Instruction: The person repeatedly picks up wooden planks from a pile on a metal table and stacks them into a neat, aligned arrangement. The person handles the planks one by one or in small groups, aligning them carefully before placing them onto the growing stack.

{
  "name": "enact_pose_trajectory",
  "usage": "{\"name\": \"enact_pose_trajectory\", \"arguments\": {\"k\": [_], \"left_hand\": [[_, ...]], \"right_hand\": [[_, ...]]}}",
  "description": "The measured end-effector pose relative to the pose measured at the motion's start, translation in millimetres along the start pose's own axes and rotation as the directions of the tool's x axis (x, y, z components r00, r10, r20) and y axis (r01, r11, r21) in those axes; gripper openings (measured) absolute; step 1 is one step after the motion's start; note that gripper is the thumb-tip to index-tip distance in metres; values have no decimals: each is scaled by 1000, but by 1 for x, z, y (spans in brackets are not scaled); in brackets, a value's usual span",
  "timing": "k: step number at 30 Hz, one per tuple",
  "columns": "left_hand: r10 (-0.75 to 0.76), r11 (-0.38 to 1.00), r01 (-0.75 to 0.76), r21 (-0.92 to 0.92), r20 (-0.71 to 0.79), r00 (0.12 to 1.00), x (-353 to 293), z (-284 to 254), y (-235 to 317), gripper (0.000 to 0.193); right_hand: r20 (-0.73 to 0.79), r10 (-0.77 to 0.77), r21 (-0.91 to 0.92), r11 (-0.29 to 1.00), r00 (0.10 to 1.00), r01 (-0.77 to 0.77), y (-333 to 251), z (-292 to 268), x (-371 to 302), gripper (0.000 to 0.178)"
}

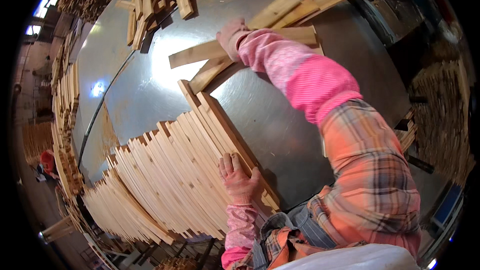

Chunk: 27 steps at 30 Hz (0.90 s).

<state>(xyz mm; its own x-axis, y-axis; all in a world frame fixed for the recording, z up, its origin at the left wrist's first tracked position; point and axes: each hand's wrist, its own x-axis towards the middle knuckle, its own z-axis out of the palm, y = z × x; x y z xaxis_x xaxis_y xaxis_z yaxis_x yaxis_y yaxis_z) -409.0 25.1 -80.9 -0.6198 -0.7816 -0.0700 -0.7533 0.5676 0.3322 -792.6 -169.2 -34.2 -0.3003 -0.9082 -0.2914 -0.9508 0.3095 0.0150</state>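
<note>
My left hand (239, 180) lies on the right end of a long row of pale wooden strips (170, 170), fingers stretched out over the edges and thumb apart. The strips stand side by side, slanting across the metal table. My right hand (232, 37) reaches far across the table, its fingers closed round a loose wooden strip (197, 53). Its fingertips are partly hidden. Under that strip another short piece (210, 73) lies at an angle, touching or nearly touching the row's far corner. Pink sleeve covers reach up both forearms.
More loose boards (274, 11) lie beyond my right hand. A jumbled pile of strips (150, 0) sits at the far left of the metal table (285, 135). Stacked wood (65, 115) lines the left side, where a person in red (47, 162) is visible. Wood stacks (440, 115) stand at right.
</note>
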Motion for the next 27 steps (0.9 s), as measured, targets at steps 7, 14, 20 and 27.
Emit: {"name": "enact_pose_trajectory", "arguments": {"k": [7, 14, 20, 27], "left_hand": [[41, 999, -41, -19, -7, 999, 2, 3, 1, 83], [22, 1000, -22, -10, -36, 999, 2, -2, -3, 83], [-22, 988, 13, -157, -58, 998, -2, -4, -1, 81], [-5, 999, 2, -40, -54, 999, -1, 9, -9, 83]], "right_hand": [[-159, 375, -380, 830, 913, -407, 6, 72, 59, 41], [68, -63, -206, 976, 996, 75, 21, 38, 33, 76], [16, -473, 297, 843, 881, 448, -16, -49, -88, 54], [180, -331, 868, 497, 926, 9, -9, 88, -84, 56]]}}
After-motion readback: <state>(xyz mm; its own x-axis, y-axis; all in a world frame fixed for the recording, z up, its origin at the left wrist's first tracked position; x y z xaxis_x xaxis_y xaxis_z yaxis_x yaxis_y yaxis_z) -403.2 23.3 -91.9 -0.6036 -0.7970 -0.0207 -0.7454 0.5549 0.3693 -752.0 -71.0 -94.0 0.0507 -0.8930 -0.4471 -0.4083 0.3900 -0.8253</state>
